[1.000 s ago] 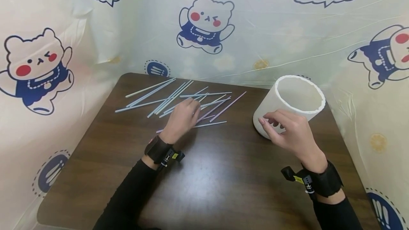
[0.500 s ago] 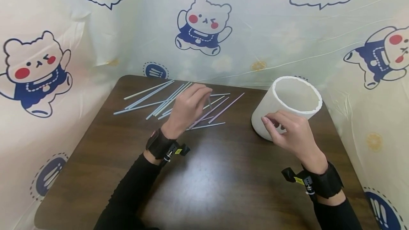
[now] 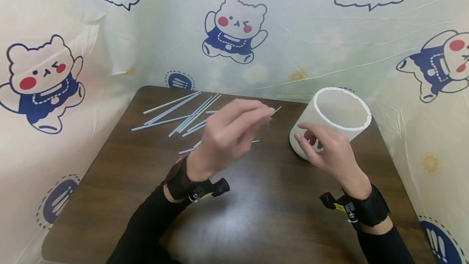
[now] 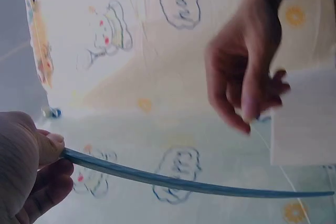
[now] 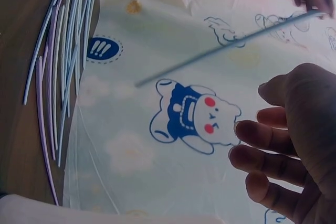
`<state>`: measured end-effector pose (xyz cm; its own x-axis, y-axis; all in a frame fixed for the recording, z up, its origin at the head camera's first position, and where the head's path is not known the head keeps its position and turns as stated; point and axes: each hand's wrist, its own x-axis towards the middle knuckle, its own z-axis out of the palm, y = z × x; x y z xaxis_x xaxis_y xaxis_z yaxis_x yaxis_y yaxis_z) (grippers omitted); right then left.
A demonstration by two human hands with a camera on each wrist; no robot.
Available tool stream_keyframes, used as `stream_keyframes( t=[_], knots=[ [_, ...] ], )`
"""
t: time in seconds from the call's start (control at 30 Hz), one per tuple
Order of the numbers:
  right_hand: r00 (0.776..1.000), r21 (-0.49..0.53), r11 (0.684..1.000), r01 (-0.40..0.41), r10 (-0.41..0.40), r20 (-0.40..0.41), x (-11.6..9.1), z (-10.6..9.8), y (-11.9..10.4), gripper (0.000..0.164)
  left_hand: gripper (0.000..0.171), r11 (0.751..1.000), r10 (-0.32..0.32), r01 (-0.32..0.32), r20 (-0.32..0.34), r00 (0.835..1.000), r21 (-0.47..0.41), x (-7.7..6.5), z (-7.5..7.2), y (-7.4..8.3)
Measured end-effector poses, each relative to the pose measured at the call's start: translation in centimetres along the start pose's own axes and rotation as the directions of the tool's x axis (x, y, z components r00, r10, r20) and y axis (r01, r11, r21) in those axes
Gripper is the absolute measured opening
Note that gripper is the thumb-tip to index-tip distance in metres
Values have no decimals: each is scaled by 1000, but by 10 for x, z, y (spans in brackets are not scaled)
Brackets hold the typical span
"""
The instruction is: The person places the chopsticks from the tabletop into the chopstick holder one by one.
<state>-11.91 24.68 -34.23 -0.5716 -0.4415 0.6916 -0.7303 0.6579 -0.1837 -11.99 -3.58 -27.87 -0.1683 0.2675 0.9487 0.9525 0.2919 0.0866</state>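
Between thumb and fingertips, my left hand (image 3: 231, 139) pinches one end of a thin blue stick (image 4: 194, 185), lifted above the table. The stick's length shows in both wrist views; from the head its far end is hard to make out. Under and behind that hand lies a loose pile of blue, pale green and purple sticks (image 3: 172, 102), partly covered by it. My right hand (image 3: 331, 154) hovers in front of a white cylindrical container (image 3: 310, 119), fingers loosely bent and holding nothing. The container's round mouth faces up, and the hand hides part of its wall.
Everything stands on a dark brown wooden table (image 3: 121, 190) with rounded corners. A pale printed sheet (image 3: 293, 23) with cartoon bears hangs around the back and sides. The container is near the table's right back corner.
My left hand has risen from the pile with the blue stick and moved rightward, closer to the head camera. The right hand stays nearly in place by the container.
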Motion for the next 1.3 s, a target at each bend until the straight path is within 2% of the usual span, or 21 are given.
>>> stream_keyframes(
  t=[0.17,0.3,0.43,0.63,0.8,0.93,1.0,1.13,1.3],
  knots=[
    [998,74,997,38,-41,42,2,0,-11,53,22,991,125,-124,6,992,-46,7,3,22],
    [991,117,984,132,-134,5,0,3,-22,41,25,967,249,-248,4,969,-52,8,5,33],
    [983,121,976,183,-183,-7,-5,5,-29,33,27,949,311,-309,21,950,-62,3,7,38],
    [990,119,985,129,-135,42,-9,2,-33,32,29,949,312,-309,47,949,-65,3,12,41],
    [987,-38,988,152,-153,-40,0,-11,-26,40,27,948,312,-311,9,950,-60,15,18,40],
    [990,-148,986,83,-99,-104,7,-28,-15,48,21,957,290,-289,6,957,-37,25,25,39],
    [990,-187,982,23,-48,-130,7,-35,-9,46,19,961,278,-278,27,960,-17,28,30,38],
    [987,-258,963,-75,35,-159,4,-42,3,23,22,968,250,-251,101,963,0,31,41,32],
    [989,-282,954,-101,66,-132,0,-39,17,24,32,983,182,-181,215,960,-25,30,54,24]
  ],
)
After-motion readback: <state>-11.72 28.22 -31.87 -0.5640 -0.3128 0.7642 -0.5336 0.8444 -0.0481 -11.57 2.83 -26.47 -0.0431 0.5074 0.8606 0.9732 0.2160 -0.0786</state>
